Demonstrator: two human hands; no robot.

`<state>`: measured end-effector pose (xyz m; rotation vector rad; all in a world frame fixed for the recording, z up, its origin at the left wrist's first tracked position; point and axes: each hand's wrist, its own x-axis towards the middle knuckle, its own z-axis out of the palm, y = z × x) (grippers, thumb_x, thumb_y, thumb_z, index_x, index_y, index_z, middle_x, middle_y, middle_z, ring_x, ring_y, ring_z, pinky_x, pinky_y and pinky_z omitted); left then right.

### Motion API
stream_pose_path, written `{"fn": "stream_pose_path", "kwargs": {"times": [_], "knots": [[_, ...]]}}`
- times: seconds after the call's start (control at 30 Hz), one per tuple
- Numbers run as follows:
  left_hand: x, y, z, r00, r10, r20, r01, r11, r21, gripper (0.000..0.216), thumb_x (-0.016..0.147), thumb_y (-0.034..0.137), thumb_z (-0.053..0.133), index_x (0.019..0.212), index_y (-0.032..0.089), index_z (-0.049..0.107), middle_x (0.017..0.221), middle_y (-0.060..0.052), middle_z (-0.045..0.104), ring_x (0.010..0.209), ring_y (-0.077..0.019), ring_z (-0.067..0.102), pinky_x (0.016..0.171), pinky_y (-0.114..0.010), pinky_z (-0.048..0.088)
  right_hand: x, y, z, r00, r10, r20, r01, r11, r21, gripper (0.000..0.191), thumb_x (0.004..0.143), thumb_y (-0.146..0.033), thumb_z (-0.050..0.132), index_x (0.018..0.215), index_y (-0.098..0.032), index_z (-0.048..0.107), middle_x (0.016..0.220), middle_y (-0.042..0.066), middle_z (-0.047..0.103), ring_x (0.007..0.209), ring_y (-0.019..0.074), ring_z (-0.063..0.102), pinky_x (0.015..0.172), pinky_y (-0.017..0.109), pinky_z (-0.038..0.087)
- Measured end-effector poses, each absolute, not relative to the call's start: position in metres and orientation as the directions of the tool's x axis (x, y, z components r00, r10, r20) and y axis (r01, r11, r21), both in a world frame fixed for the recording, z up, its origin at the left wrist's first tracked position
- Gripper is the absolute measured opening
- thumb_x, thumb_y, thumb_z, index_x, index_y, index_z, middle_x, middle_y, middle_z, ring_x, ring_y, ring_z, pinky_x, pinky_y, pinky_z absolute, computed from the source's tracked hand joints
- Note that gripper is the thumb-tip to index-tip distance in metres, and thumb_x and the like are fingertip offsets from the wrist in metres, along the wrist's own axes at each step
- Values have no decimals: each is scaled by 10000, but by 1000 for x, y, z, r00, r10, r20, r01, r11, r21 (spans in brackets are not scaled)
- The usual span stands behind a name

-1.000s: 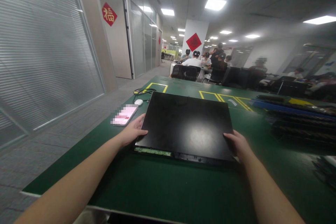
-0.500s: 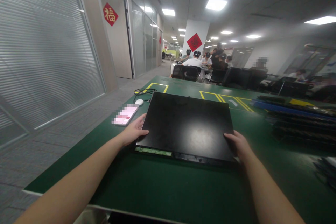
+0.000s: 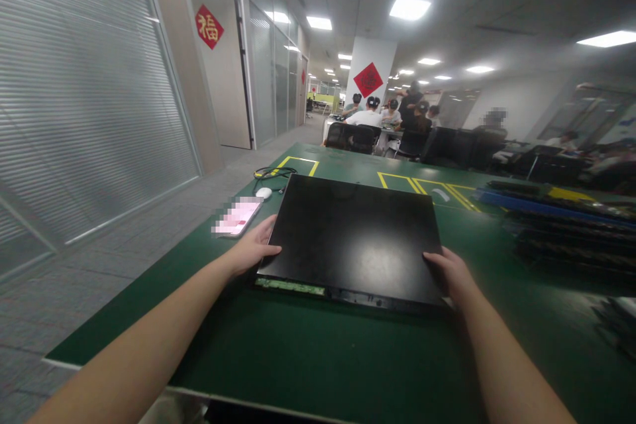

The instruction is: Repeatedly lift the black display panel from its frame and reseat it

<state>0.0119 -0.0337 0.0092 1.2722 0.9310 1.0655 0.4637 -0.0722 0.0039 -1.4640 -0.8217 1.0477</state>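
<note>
A black flat display panel (image 3: 355,238) is held between my two hands over the green tabletop (image 3: 318,351). Its dark face is turned up and reflects a bright patch; a green circuit board strip (image 3: 291,287) runs along part of the near edge. My left hand (image 3: 258,246) grips the panel's left edge, thumb on the face and fingers mostly under it. On the opposite edge, my right hand (image 3: 450,269) has its thumb on top, with the other fingers largely hidden. Whether the panel's underside touches the table I cannot tell.
Left of the panel lie a phone (image 3: 239,217), a white rounded object (image 3: 264,193) and a coiled black cable (image 3: 272,174). Stacked dark panels (image 3: 561,238) occupy the right side. Yellow tape outlines (image 3: 397,176) mark the far tabletop. Several people sit beyond the table.
</note>
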Motion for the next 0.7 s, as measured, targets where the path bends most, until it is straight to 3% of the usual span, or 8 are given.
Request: {"fn": "stream_pose_path", "kwargs": {"times": [0.43,0.7], "knots": [[10,-32,7,287,957,48,-59,-33,998,930,662,89,716,1503,227,344,1536,-136,466,1399,-304,436,1135,-435,367,464,-72,2,355,920,-165,-63,-153,-986,399,572,-303,777,939,-233,638,694,6,709,552,212,631,516,307,452],[12,-34,10,276,960,47,-81,-26,996,911,627,71,730,1464,233,408,1538,-123,466,1435,-312,373,1177,-461,292,462,-73,6,367,913,-179,-62,-168,-984,408,548,-307,785,923,-226,645,700,7,712,568,205,639,522,299,454]]}}
